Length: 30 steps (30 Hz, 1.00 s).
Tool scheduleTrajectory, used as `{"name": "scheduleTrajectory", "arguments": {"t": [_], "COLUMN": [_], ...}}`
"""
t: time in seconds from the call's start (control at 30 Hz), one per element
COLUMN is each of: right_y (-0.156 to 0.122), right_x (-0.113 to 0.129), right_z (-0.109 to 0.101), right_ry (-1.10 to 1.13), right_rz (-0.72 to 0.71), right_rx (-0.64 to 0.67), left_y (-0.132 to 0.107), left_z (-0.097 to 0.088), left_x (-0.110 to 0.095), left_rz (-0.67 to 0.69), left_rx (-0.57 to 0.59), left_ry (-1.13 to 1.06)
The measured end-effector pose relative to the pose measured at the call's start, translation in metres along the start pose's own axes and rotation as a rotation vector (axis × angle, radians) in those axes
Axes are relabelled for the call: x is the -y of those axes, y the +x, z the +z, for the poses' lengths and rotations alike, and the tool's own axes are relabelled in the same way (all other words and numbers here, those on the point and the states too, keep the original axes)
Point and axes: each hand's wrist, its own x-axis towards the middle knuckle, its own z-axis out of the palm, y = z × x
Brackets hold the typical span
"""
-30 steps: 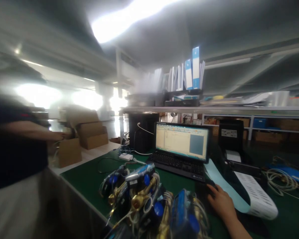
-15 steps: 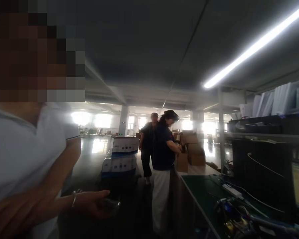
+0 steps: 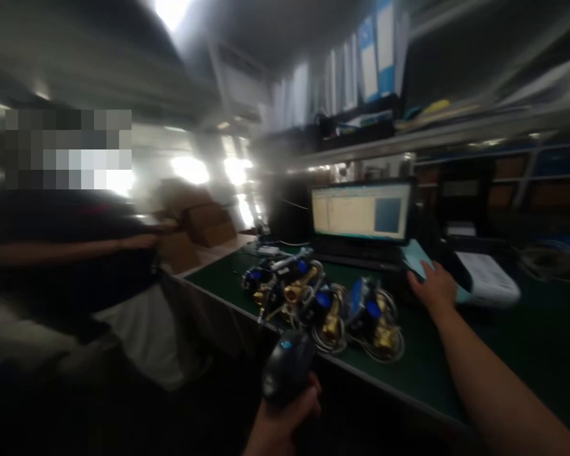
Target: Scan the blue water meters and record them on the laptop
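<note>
Blurred factory floor, green bench running from centre to right, its near edge cutting diagonally from mid-frame down to the lower right. Far left, a co-worker in a dark top stands close to the bench corner, an arm stretched toward cardboard boxes; that side is crowded, little room to swing left.

My left hand sits low, off the bench edge, fingers wrapped shut around a dark handheld scanner, its head pointing up toward the pile. Just past the edge lies the cluster of brass-and-blue meters with coiled cables, bunched together and touching.

Behind them a laptop shows a spreadsheet. My right hand rests flat on a pale blue sheet by the laptop's right corner, fingers spread, gripping nothing. A white device lies just beside it.

Judgement: scanning step in hand, scanner aimed but not yet close to a meter. Next move likely calls for raising the scanner over the edge toward the nearest meter, keeping clear of the cables. Open bench lies right of the pile.
</note>
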Motion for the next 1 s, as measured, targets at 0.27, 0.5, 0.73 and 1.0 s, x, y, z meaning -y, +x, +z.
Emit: {"name": "scheduleTrajectory", "arguments": {"t": [0.27,0.5,0.73,1.0], "right_y": [-0.013,-0.010,-0.010,-0.011], "right_x": [-0.041,-0.051,-0.049,-0.047], "right_z": [0.001,0.002,0.004,0.001], "right_ry": [-0.046,0.004,0.010,0.013], "right_rz": [0.048,0.064,0.068,0.070], "right_rx": [0.057,0.061,0.059,0.077], "left_y": [0.002,0.002,0.007,0.005], "left_z": [0.048,0.075,0.079,0.083], "left_x": [0.069,0.073,0.065,0.062], "left_rz": [-0.201,-0.410,-0.366,-0.378], "left_rx": [0.259,0.250,0.217,0.183], "left_ry": [0.010,-0.270,-0.299,-0.329]}}
